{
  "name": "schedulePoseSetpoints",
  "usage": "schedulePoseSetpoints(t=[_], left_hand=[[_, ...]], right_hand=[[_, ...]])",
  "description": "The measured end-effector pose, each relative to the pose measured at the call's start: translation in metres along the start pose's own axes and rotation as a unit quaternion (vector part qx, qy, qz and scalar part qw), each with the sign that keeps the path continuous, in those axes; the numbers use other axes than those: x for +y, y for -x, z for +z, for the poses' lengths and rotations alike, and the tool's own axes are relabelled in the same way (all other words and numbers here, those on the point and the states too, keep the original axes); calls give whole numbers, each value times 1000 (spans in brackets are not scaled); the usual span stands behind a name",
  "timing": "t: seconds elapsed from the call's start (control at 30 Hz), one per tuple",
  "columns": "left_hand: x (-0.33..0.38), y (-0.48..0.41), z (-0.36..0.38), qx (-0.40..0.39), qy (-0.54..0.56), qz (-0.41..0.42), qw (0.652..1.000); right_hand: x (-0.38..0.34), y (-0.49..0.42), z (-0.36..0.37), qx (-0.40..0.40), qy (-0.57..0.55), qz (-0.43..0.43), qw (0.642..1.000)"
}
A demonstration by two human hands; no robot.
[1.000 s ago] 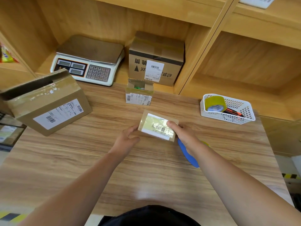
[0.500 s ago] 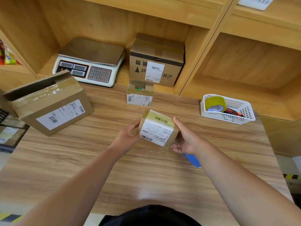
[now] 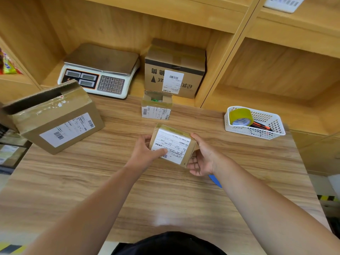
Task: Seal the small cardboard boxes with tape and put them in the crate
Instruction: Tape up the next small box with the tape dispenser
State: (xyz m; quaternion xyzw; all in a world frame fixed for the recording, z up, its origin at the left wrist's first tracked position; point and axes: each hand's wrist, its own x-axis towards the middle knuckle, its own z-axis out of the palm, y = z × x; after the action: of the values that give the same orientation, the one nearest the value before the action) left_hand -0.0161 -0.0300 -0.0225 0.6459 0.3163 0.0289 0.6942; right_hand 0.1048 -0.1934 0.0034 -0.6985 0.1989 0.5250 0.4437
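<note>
Two grips clamp small cardboard box (image 3: 173,144) (rectangular, glossy-taped) | left hand (image 3: 144,153) | right hand (image 3: 204,157)

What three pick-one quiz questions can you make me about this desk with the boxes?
1. Where is the yellow tape roll?
A. on the floor
B. in the basket
C. on a chair
2. What colour is the basket?
A. red
B. black
C. white
3. The small labelled box is:
A. held in two hands
B. lying alone
C. squashed flat
Answers: 1 B, the roll leans inside the basket. 2 C, its lattice walls are white. 3 A, the left hand and right hand grip its sides.
</note>
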Motion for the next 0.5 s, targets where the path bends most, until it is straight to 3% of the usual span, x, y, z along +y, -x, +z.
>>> schedulePoseSetpoints(t=[0.3,0.5], left_hand=[[6,6,-4,0,-71,21,997],[13,7,-6,19,-11,14,1000]], right_hand=[[6,-1,-6,4,20,-51,998],[12,-2,-7,41,38,-78,995]])
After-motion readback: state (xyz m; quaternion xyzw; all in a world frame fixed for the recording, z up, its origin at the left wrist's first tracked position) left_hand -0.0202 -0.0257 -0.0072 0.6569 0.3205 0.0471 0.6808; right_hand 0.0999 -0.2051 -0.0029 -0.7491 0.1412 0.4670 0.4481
